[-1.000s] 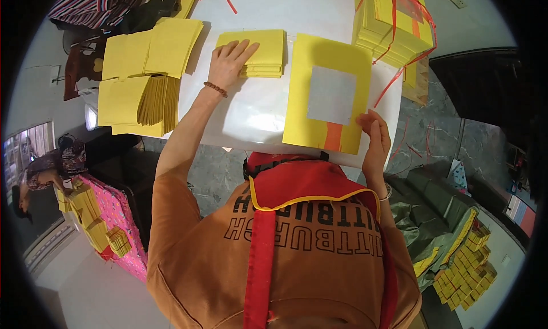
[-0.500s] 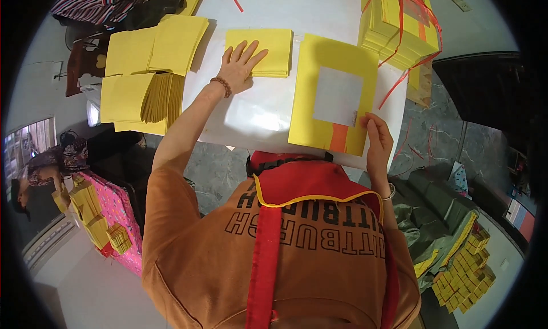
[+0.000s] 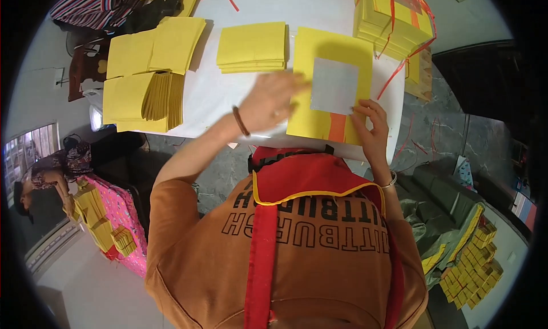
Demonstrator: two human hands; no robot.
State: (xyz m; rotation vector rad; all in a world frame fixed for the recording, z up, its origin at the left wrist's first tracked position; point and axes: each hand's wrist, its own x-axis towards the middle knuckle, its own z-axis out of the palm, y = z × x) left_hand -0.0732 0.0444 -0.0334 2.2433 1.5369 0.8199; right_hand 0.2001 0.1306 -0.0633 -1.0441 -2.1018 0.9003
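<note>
A yellow paper sheet (image 3: pixel 302 109) with a silvery-white rectangle and an orange strip lies on the near right of the table, seemingly on a stack. My left hand (image 3: pixel 271 103), wearing a beaded bracelet, is over its left edge; motion smears the fingers, and I cannot tell whether they touch. At the right edge, my right hand (image 3: pixel 374 129) brings thumb and fingertips close together on the sheet beside the rectangle. Whatever they pinch is too small to make out. Left of the sheet sits a smaller stack of plain yellow paper (image 3: pixel 251 46), touched by neither hand.
Thick yellow paper piles (image 3: pixel 128 52) cover the white table's (image 3: pixel 217 109) left side. A bundle tied with red string (image 3: pixel 385 21) stands at the far right. Further stacks (image 3: pixel 471 266) lie lower right. Another person (image 3: pixel 63 169) is beside a pink-covered table (image 3: pixel 117 206) at left.
My left hand has left the plain stack and moved right and nearer to me, over the silver-patched sheet's left edge. My right fingertips have shifted slightly inward and up on the sheet.
</note>
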